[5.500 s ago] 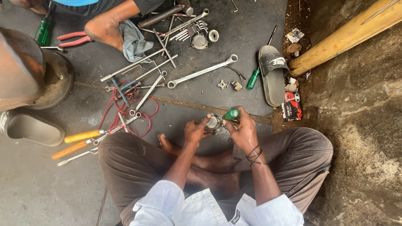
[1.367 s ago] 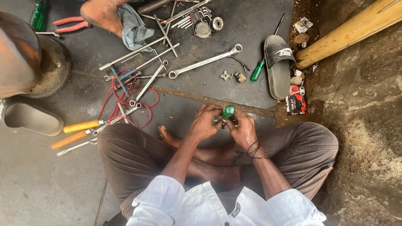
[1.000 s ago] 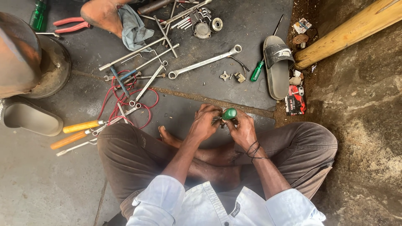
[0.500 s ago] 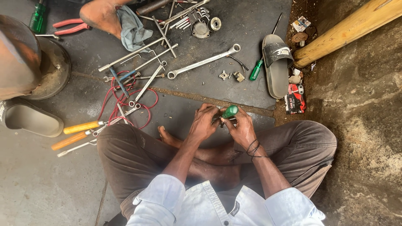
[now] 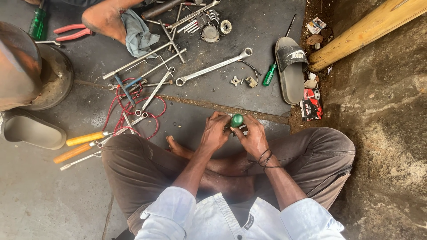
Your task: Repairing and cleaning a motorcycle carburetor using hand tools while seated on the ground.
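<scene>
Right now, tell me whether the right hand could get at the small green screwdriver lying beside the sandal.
Probably yes: the right hand is busy on a green-handled tool, but bare floor lies between it and the small green screwdriver.

The floor [image 5: 53,200] is grey concrete, stained and cracked, with a dark mat [image 5: 249,35] spread across it from about 10 to 1 o'clock. At 3 o'clock the ground turns to rough bare earth [image 5: 382,133]. A thick pale wooden beam [image 5: 369,33] lies slanted at 2 o'clock. A rusty round drum [image 5: 22,66] stands at 9 o'clock. Even daylight falls over everything, with soft shadows
</scene>
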